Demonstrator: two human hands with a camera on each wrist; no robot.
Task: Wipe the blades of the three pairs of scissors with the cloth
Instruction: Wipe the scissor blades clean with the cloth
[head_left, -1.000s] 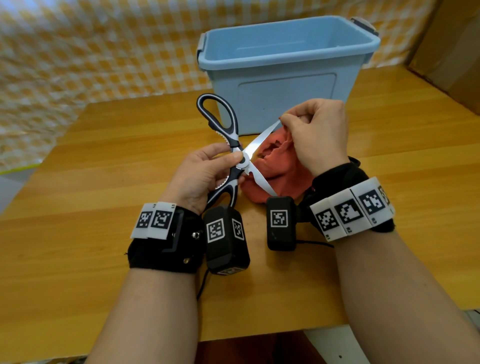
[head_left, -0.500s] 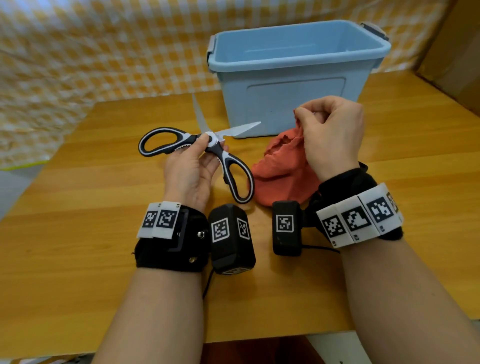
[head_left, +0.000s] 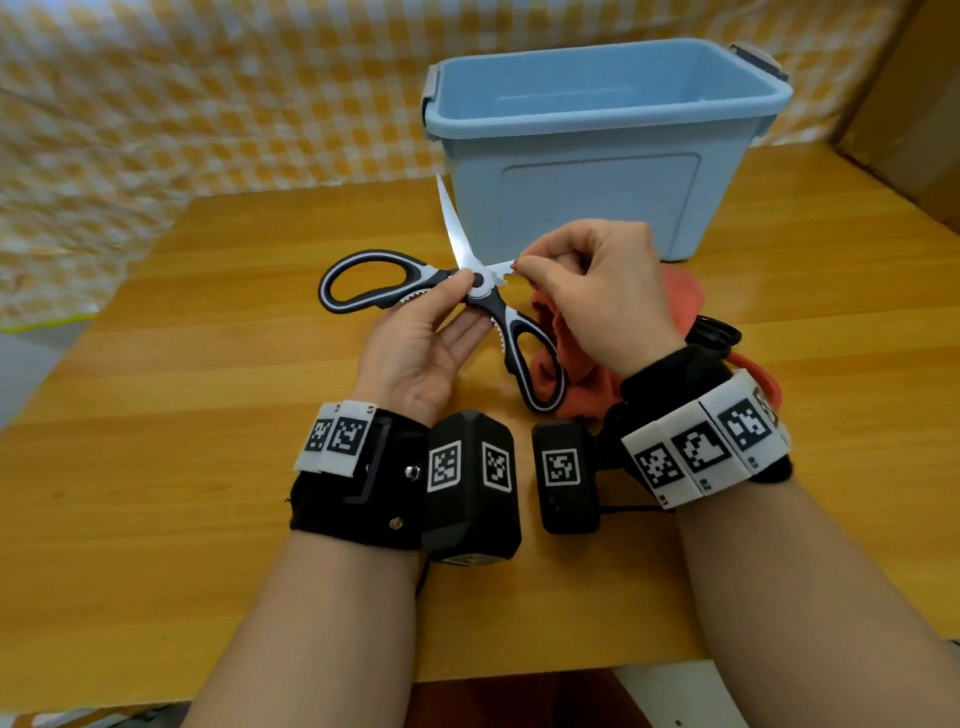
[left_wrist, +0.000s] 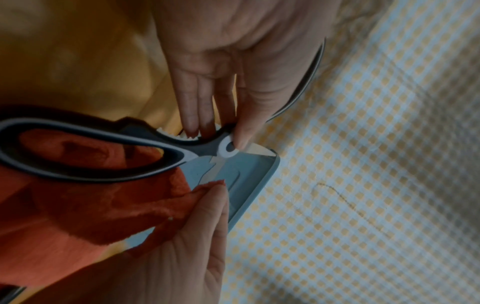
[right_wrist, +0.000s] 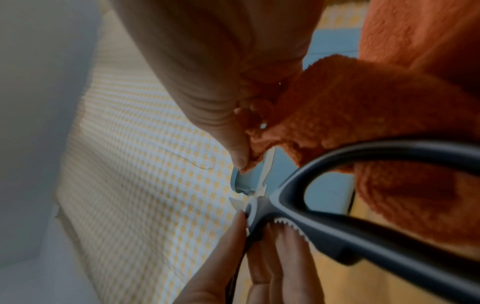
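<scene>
You have the open scissors (head_left: 457, 291) before the bin (head_left: 597, 171) on the table (head_left: 182, 415); the cloth (head_left: 576, 364) lies to their right.

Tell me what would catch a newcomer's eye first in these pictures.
First, the open black-and-white scissors, held above the middle of the wooden table: the left hand pinches them at the pivot, one blade pointing up and away. The right hand presses a fold of orange cloth around the other blade. Behind them stands a big pale blue bin, open at the top.
</scene>
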